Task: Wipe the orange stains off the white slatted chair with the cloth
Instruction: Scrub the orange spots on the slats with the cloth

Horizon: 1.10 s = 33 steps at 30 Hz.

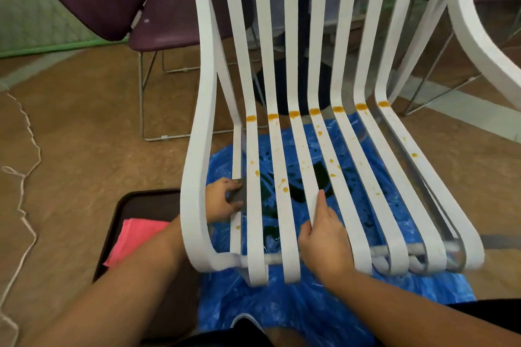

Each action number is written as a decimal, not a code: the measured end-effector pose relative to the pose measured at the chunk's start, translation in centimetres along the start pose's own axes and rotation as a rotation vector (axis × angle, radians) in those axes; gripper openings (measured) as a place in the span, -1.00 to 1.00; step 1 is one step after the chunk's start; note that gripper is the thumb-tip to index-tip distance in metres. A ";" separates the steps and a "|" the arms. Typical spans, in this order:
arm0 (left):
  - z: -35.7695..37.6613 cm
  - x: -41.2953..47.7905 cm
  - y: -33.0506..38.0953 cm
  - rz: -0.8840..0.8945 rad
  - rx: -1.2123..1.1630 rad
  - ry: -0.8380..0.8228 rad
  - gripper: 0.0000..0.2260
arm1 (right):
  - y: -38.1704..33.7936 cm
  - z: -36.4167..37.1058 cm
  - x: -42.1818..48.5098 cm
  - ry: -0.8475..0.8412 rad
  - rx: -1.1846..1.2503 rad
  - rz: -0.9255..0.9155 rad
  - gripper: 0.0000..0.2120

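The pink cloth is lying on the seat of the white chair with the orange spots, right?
No. The pink cloth is not on the seat. It lies in the dark tray on the floor, to the left of the white slatted chair with the orange spots. The head view shows it.

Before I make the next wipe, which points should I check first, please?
1. Orange stains gone: not ok, many are on the slats.
2. Pink cloth in hand: not ok, it lies on the tray.
3. Left hand holds a cloth: cannot tell, it grips a dark grey piece.
4. Right hand on the white chair: ok, on a middle slat.
5. Blue sheet under the seat: ok.
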<state>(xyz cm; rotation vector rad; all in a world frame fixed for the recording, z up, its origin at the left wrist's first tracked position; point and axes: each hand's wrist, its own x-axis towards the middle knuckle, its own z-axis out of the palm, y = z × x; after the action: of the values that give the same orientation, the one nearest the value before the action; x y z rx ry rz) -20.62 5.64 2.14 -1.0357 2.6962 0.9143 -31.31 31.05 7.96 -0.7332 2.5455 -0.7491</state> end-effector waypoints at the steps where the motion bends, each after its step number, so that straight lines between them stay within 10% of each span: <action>1: 0.1 -1.4 0.1 -0.007 -0.013 -0.014 -0.45 | 0.0 0.0 -0.2 0.005 0.002 -0.004 -0.34; 11: 0.7 -7.3 -0.1 0.080 0.065 -0.249 -0.77 | 0.3 0.2 -0.2 0.024 0.029 -0.004 -0.33; 21: 0.6 -3.0 0.4 -0.064 -0.025 0.063 -0.83 | 0.5 0.5 0.0 0.039 0.022 -0.030 -0.33; 33: 1.5 -5.8 0.0 0.034 0.037 -0.132 -0.85 | 0.6 0.4 0.0 0.017 0.042 -0.032 -0.33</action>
<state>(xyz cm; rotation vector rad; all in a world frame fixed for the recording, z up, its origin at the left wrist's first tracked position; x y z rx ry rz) -16.36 9.84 2.69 -0.8924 2.6185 0.9017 -31.34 31.27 7.28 -0.7581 2.5305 -0.8199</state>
